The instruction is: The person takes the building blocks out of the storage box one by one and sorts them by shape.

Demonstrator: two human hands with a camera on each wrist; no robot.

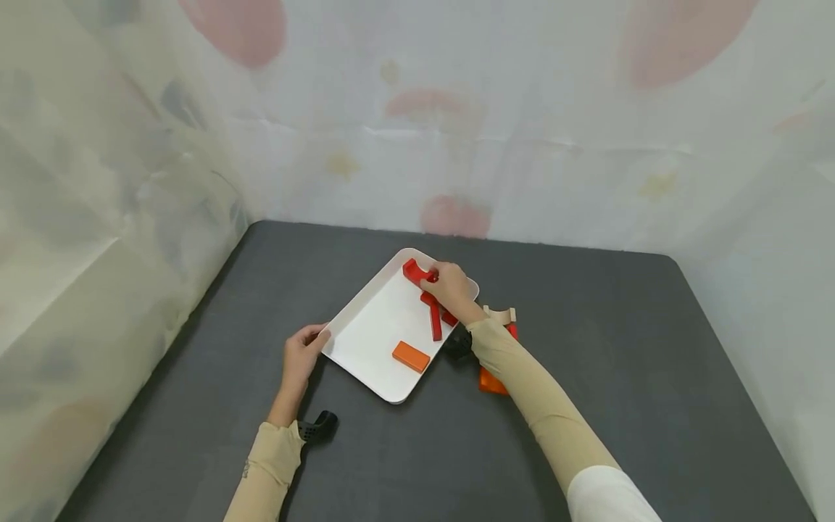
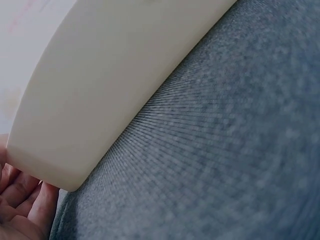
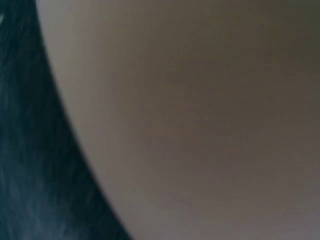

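Observation:
A white tray point(image 1: 372, 326) lies tilted on the dark grey table point(image 1: 587, 377). My left hand point(image 1: 301, 357) grips its near left corner, thumb on the rim; the left wrist view shows that corner of the tray point(image 2: 100, 100) close up with my fingers point(image 2: 22, 200) under it. My right hand point(image 1: 450, 286) reaches over the far end and pinches a red arch-shaped block point(image 1: 414, 271). A long red bar point(image 1: 434, 319) and another red piece lie under that hand. An orange flat block point(image 1: 411, 356) sits near the tray's front. The right wrist view is a blurred pale surface.
Right of the tray, partly hidden by my forearm, lie an orange block point(image 1: 491, 381), a red piece and a pale wooden arch point(image 1: 501, 315). Patterned translucent curtains close off the left, back and right sides of the table.

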